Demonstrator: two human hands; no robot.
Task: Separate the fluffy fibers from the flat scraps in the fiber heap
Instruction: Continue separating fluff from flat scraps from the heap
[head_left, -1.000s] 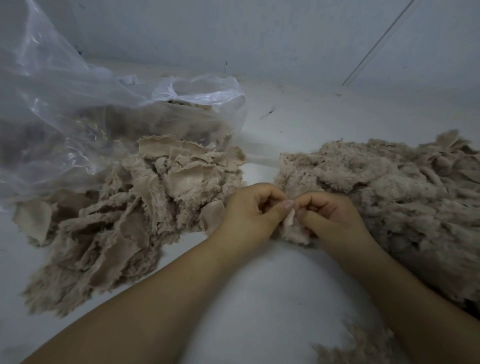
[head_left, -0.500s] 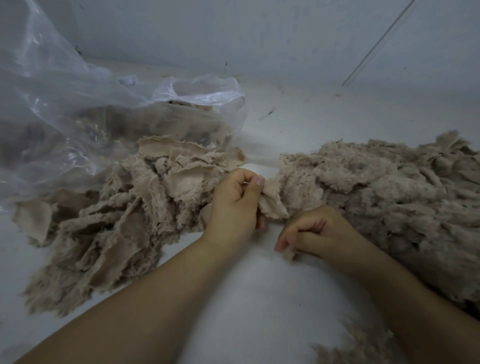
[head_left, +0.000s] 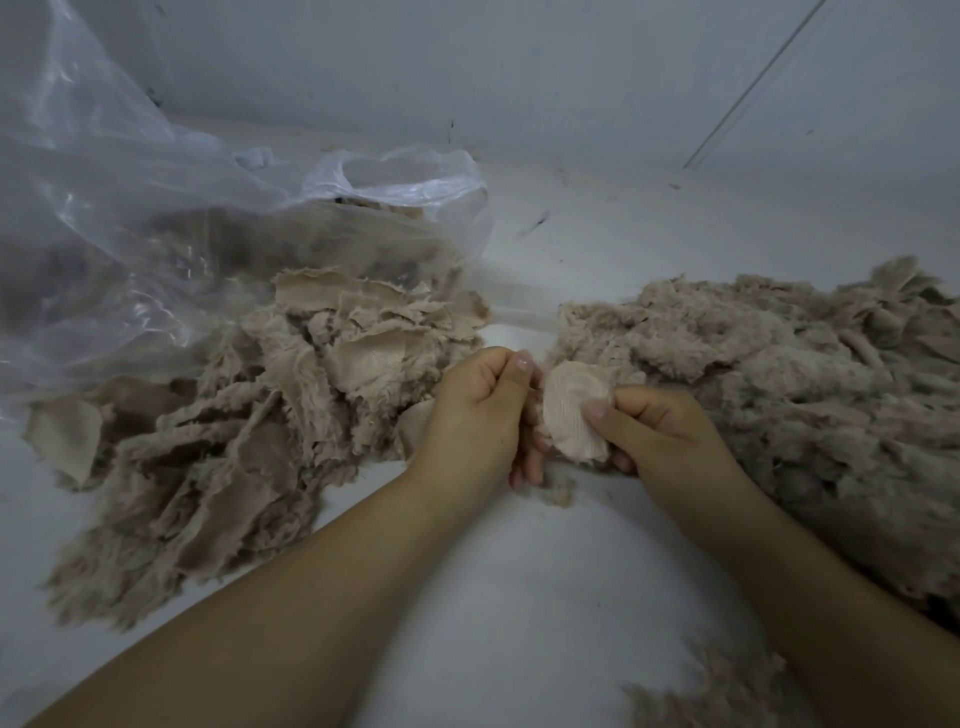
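Pinched between the thumb and curled fingers of the right hand (head_left: 660, 431), a flat scrap (head_left: 574, 415) stands ribbed side up between the 2 hands. Touching its left edge, the left hand (head_left: 480, 410) is curled with the thumb up; whether it grips fluff or the scrap cannot be told. Fluffy fibers (head_left: 769, 384) are heaped on the right, and flat scraps (head_left: 249, 415) lie piled on the left, partly under a clear plastic bag (head_left: 156, 218), all on a white surface (head_left: 519, 597).
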